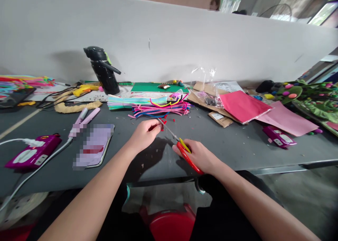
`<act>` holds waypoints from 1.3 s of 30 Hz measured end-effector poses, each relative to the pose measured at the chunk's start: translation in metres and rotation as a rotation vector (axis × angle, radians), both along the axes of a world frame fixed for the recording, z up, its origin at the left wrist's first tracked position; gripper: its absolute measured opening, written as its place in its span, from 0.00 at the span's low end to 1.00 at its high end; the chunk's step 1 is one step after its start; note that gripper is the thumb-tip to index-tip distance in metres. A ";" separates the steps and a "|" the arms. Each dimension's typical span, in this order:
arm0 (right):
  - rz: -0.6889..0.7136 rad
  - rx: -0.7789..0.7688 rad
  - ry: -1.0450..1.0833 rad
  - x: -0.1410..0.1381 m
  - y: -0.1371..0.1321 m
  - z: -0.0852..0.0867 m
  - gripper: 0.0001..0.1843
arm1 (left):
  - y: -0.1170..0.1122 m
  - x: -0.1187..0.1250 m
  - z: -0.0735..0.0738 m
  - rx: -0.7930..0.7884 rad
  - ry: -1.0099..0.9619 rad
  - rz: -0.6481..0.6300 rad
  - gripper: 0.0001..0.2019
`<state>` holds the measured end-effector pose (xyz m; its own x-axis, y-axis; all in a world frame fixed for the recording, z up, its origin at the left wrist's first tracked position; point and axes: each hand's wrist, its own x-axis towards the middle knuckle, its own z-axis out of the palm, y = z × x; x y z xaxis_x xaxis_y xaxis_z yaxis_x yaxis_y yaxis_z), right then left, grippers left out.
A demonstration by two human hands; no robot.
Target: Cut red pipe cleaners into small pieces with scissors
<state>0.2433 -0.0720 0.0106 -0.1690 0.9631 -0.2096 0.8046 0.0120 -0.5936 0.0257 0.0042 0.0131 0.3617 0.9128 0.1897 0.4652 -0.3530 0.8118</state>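
My right hand (196,154) is wrapped round the handles of a pair of scissors (185,157), red and yellow, with the metal blades pointing up and left. The blade tips reach the fingers of my left hand (146,134), which are pinched together. A small red piece (162,122), which looks like pipe cleaner, shows at those fingertips beside the blades; most of it is hidden. Small red bits lie on the table just beyond. Behind my hands lie a bundle of pink, red and blue pipe cleaners (161,109) and a mint-coloured bundle (120,103).
On the left are a phone (96,146), a pink hair straightener (84,122), a corded purple power block (35,153) and a black bottle (104,72). To the right lie red sheets (244,105), pink paper (287,118) and another purple block (279,137). A low wall (169,40) stands behind.
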 end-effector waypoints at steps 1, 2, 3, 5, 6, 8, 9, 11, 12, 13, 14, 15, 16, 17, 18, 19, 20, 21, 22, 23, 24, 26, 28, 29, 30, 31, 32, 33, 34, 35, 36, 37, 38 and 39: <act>0.001 0.003 -0.003 0.000 0.000 0.001 0.27 | 0.000 0.000 0.000 0.002 -0.002 0.003 0.13; 0.001 0.004 -0.007 -0.001 0.000 0.001 0.27 | 0.000 0.001 0.000 0.002 -0.002 0.006 0.13; 0.002 0.002 -0.011 -0.001 0.000 0.002 0.28 | 0.000 0.001 0.000 0.001 0.003 0.006 0.13; 0.004 -0.007 -0.029 -0.001 0.000 0.003 0.28 | -0.001 0.000 0.001 -0.006 0.033 -0.002 0.13; 0.003 -0.008 -0.048 -0.001 0.001 0.003 0.29 | -0.002 -0.002 0.001 -0.007 0.063 -0.005 0.13; -0.005 0.008 -0.106 0.001 0.002 0.002 0.30 | -0.005 -0.007 0.002 0.000 0.167 0.000 0.13; -0.012 0.023 -0.140 0.003 0.003 0.001 0.30 | -0.008 -0.010 0.002 0.011 0.240 0.010 0.13; -0.022 0.040 -0.191 0.007 0.005 -0.001 0.31 | -0.014 -0.017 0.004 0.041 0.407 0.027 0.12; -0.023 0.037 -0.201 0.008 0.006 -0.002 0.31 | -0.018 -0.021 0.005 0.049 0.483 0.018 0.11; -0.022 0.032 -0.205 0.010 0.006 -0.003 0.31 | -0.022 -0.024 0.006 0.049 0.546 -0.001 0.11; -0.020 0.025 -0.209 0.011 0.007 -0.004 0.31 | -0.026 -0.027 0.007 0.038 0.594 -0.031 0.10; -0.016 0.022 -0.213 0.012 0.007 -0.005 0.31 | -0.029 -0.029 0.008 0.018 0.630 -0.067 0.11; -0.011 0.019 -0.218 0.012 0.006 -0.005 0.31 | -0.032 -0.031 0.010 -0.002 0.658 -0.101 0.12; -0.007 0.015 -0.223 0.011 0.006 -0.005 0.31 | -0.034 -0.033 0.011 -0.018 0.684 -0.127 0.13; -0.004 0.014 -0.228 0.010 0.006 -0.006 0.31 | -0.035 -0.034 0.013 -0.026 0.710 -0.143 0.14; -0.002 0.015 -0.233 0.009 0.005 -0.006 0.31 | -0.036 -0.035 0.014 -0.029 0.736 -0.153 0.14; 0.000 0.018 -0.232 0.006 0.005 -0.006 0.31 | -0.036 -0.036 0.015 -0.033 0.763 -0.161 0.14; 0.003 0.022 -0.228 0.004 0.004 -0.006 0.31 | -0.036 -0.037 0.015 -0.044 0.793 -0.169 0.14; 0.007 0.024 -0.222 0.002 0.004 -0.006 0.31 | -0.035 -0.037 0.015 -0.065 0.822 -0.180 0.14; 0.015 0.024 -0.216 0.001 0.003 -0.007 0.30 | -0.034 -0.038 0.015 -0.092 0.847 -0.192 0.14; 0.026 0.024 -0.214 -0.001 0.003 -0.007 0.29 | -0.034 -0.038 0.015 -0.119 0.865 -0.204 0.14; 0.055 0.031 -0.226 -0.002 0.002 -0.009 0.28 | -0.032 -0.039 0.014 -0.153 0.883 -0.216 0.15; 0.071 0.040 -0.239 -0.003 0.002 -0.011 0.26 | -0.031 -0.039 0.013 -0.163 0.883 -0.214 0.15; 0.074 0.039 -0.243 -0.002 0.002 -0.011 0.26 | -0.031 -0.039 0.013 -0.165 0.883 -0.212 0.15; 0.076 0.033 -0.245 -0.002 0.002 -0.012 0.26 | -0.031 -0.038 0.012 -0.168 0.883 -0.212 0.15; 0.077 0.028 -0.248 -0.002 0.002 -0.012 0.26 | -0.031 -0.038 0.011 -0.168 0.883 -0.209 0.15; 0.080 0.023 -0.255 -0.001 0.002 -0.013 0.26 | -0.031 -0.037 0.010 -0.165 0.882 -0.205 0.15; 0.086 0.021 -0.264 -0.001 0.002 -0.013 0.26 | -0.031 -0.036 0.009 -0.161 0.882 -0.200 0.15; 0.094 0.023 -0.276 -0.001 0.002 -0.013 0.26 | -0.032 -0.035 0.009 -0.154 0.881 -0.193 0.16; 0.100 0.026 -0.289 -0.001 0.002 -0.014 0.26 | -0.032 -0.034 0.008 -0.147 0.880 -0.187 0.16; 0.105 0.030 -0.301 -0.002 0.002 -0.014 0.26 | -0.032 -0.034 0.007 -0.141 0.880 -0.181 0.16; 0.110 0.031 -0.310 -0.002 0.002 -0.014 0.26 | -0.032 -0.033 0.007 -0.136 0.879 -0.177 0.17; 0.114 0.030 -0.314 -0.002 0.002 -0.014 0.26 | -0.032 -0.032 0.007 -0.133 0.879 -0.175 0.17; 0.117 0.031 -0.317 -0.003 0.002 -0.014 0.26 | -0.032 -0.032 0.007 -0.131 0.880 -0.175 0.17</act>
<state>0.2405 -0.0700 -0.0035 -0.2099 0.9477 -0.2403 0.9413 0.1294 -0.3119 -0.0063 -0.0279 0.0197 0.4626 0.8260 -0.3221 0.8848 -0.4070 0.2270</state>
